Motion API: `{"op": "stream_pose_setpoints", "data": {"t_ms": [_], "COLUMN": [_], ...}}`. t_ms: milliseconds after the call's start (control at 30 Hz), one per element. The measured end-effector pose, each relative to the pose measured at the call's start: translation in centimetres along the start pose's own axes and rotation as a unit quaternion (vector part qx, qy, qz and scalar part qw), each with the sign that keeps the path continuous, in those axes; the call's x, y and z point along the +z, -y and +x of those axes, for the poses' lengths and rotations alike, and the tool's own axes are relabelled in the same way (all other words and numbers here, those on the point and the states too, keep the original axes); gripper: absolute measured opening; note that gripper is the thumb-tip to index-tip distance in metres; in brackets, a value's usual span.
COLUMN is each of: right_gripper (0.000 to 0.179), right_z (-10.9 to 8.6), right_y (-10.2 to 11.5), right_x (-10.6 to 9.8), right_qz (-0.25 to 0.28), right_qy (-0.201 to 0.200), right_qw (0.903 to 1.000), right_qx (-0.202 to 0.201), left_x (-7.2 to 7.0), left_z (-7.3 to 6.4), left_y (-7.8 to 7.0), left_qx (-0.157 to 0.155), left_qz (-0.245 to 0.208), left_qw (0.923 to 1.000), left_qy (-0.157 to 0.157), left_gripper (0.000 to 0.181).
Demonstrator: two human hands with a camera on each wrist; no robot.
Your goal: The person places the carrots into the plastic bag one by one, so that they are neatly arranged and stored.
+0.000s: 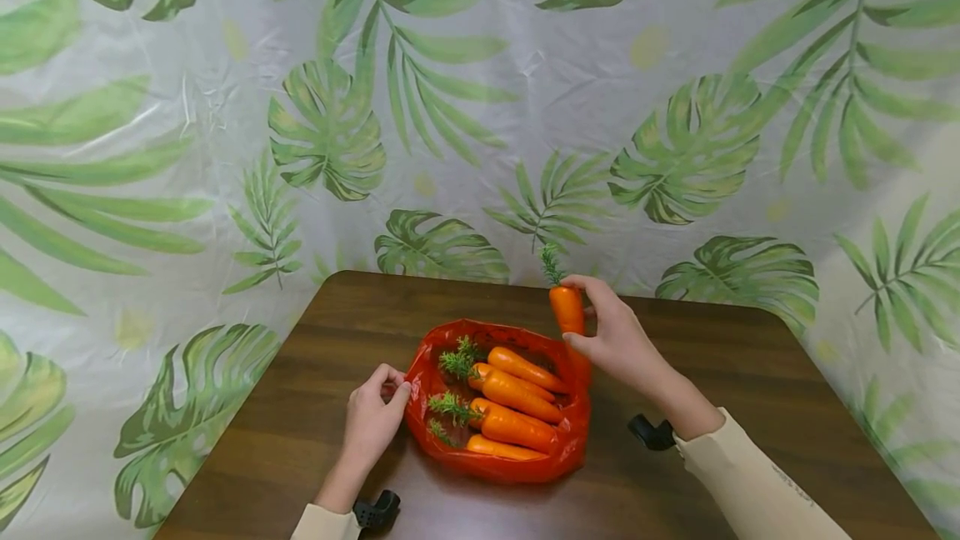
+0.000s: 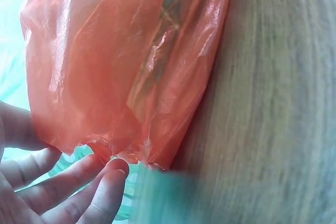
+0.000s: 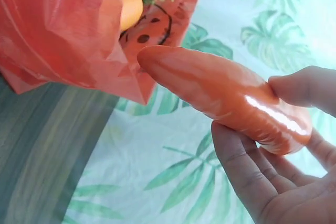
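Note:
A red plastic bag (image 1: 517, 467) stands with its mouth spread on the table, and several orange carrots (image 1: 517, 390) with green tops lie inside it. At the bag's left rim, my left hand (image 1: 372, 411) pinches the plastic between thumb and fingers; the left wrist view shows the crumpled bag edge (image 2: 113, 148) at the fingertips. My right hand (image 1: 618, 336) grips one carrot (image 1: 566, 307) above the bag's far right corner. That carrot is upright, green top up, its tip pointing down at the bag's edge. In the right wrist view, thumb and fingers sit around the thick end of this carrot (image 3: 226, 90).
The dark wooden table (image 1: 720, 382) has rounded far corners. Behind it hangs a pale sheet (image 1: 450, 190) printed with green leaves. A dark drawing shows on the inside of the bag in the right wrist view. Black wrist cameras (image 1: 651, 433) sit at both cuffs.

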State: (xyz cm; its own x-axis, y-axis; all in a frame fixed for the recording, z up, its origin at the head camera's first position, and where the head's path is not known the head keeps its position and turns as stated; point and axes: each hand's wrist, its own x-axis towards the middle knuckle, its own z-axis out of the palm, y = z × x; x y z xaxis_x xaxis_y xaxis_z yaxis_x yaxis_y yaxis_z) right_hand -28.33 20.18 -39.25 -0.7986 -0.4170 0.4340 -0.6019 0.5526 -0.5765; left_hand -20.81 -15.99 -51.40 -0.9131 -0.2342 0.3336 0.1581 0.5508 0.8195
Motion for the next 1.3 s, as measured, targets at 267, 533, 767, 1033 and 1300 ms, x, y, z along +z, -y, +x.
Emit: {"op": "stream_pose_setpoints", "data": {"t_ms": [267,533,767,1033,1300], "right_gripper": [0.076,0.074,0.072,0.071,0.07], "right_z": [1.5,2.6,2.8,2.4,1.5], "right_y": [0.8,0.7,0.3,-0.3,-1.3], "right_x": [1.0,2.2,3.5,5.1,6.6], "right_qz": [-0.029,-0.045,-0.067,-0.093,-0.138], "right_qy": [0.035,0.057,0.078,0.121,0.175], "right_qw": [0.9977,0.9935,0.9896,0.9822,0.9671], "right_qx": [-0.05,-0.087,-0.1,-0.11,-0.122], "left_x": [0.1,0.2,0.2,0.3,0.3], "left_z": [-0.1,0.0,-0.1,0.0,-0.1], "left_y": [0.1,0.2,0.1,0.2,0.2], "left_qx": [0.0,-0.007,-0.008,-0.004,-0.004], "left_qz": [-0.004,-0.007,-0.011,-0.011,-0.015], "left_qw": [1.0,0.9999,0.9999,0.9999,0.9999], "left_qy": [-0.001,0.004,0.002,-0.001,0.0], "left_gripper": [0.014,0.014,0.013,0.014,0.013]}}
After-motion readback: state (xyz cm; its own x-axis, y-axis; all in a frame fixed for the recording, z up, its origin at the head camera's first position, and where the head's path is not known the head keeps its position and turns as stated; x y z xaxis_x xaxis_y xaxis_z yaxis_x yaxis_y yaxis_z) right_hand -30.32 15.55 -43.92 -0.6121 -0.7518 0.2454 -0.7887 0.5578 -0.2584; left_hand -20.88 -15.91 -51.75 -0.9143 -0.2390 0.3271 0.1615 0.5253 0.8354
